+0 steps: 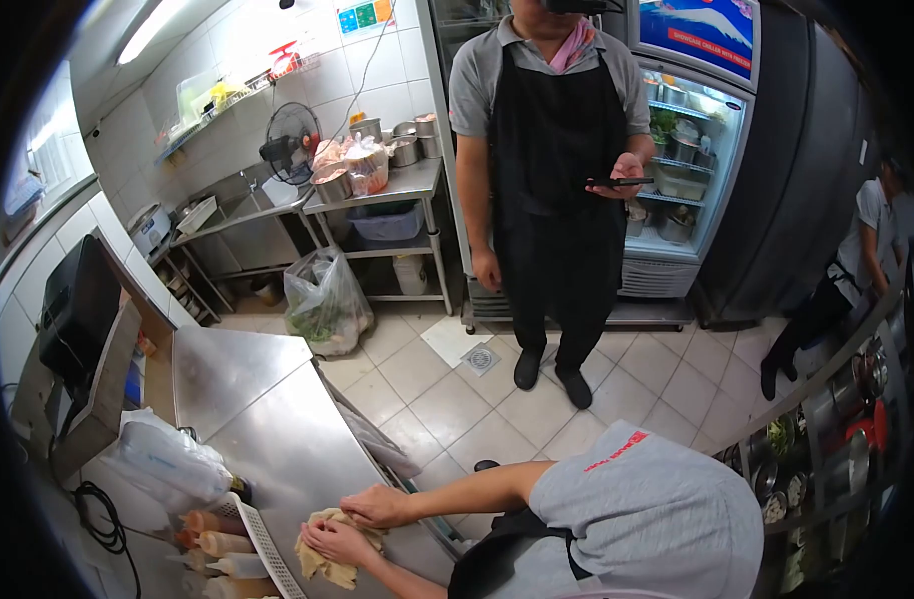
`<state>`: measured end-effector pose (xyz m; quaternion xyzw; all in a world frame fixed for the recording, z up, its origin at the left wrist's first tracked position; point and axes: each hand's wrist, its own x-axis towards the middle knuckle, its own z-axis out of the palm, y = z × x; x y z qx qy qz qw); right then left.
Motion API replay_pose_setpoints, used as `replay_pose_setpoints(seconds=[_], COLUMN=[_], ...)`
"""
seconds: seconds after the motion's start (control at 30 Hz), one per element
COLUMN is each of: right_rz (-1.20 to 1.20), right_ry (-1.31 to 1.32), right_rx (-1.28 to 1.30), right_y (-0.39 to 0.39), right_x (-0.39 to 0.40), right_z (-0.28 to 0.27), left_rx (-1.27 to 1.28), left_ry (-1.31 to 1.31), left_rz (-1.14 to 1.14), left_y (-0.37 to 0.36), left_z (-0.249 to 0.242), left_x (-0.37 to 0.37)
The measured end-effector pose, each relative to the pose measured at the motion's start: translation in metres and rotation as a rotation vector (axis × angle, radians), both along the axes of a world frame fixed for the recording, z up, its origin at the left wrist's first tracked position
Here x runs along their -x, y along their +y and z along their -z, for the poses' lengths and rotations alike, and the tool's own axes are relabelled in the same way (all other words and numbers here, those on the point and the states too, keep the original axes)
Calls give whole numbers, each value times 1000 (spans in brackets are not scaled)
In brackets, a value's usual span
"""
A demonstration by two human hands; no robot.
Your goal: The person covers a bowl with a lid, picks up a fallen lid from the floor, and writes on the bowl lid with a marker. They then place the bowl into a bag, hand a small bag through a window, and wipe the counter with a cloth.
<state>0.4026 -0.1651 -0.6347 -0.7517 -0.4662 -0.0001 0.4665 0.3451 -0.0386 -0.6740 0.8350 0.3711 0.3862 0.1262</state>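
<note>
A crumpled beige cloth (327, 569) lies on the metal counter (262, 399) beside a white perforated basket (262, 539). My left hand (339, 542) rests over the cloth with its fingers bent around it. Just above it in the view, my right hand (375, 506) is closed at the cloth's upper edge. Part of the cloth is hidden beneath both hands. My grey sleeve and black apron fill the lower right.
Squeeze bottles (223, 544) stand by the basket, near a plastic bag (168, 454). Across the tiled floor, a person in a black apron (557, 170) holds a phone (617, 182) before a glass-door chiller (682, 170). Another person (866, 250) is at far right.
</note>
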Motion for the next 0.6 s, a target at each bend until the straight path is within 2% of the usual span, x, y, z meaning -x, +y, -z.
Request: replay_pose_setpoints(seconds=[0.1, 0.33, 0.43, 0.53, 0.6], right_rz=[-7, 11, 26, 45, 52], right_ry=[-79, -75, -47, -173, -268], right_rx=[5, 4, -17, -66, 61], right_y=[3, 3, 4, -2, -18], right_x=[0, 0, 1, 7, 17], right_z=[5, 7, 16, 26, 27], left_rx=[14, 23, 61, 100, 107], left_ry=[2, -22, 88, 68, 85], left_rz=[8, 27, 13, 48, 63], left_y=[1, -1, -6, 1, -3], left_z=[-2, -5, -13, -10, -11], left_x=[1, 0, 2, 4, 4])
